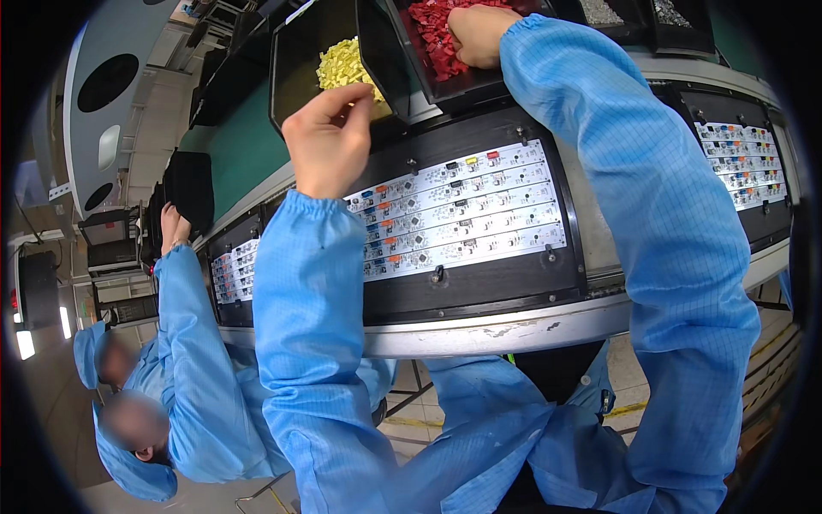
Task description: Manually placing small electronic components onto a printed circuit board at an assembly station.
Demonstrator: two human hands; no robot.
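My left hand point(330, 141) is closed in a pinch at the near edge of a black bin point(295, 64) of small yellow plastic parts point(341, 65). Whatever its fingertips hold is too small to make out. My right hand point(479, 36) reaches into a second bin, its curled fingers among small red plastic parts point(435, 38); the fingertips are partly hidden. Below both hands, a panel of white circuit board strips point(505, 210) lies in a black frame point(497, 278). Blue, orange and black parts sit on the strips. The farthest strip also carries a yellow part point(472, 161) and a red part point(492, 155).
Another framed board panel point(743, 163) is at the right, and one more point(235, 272) at the left. Bins of pale small parts point(601, 12) stand at the far right. A metal rail point(505, 332) edges the line. On the left, a co-worker's hand point(174, 227) reaches toward a black bin.
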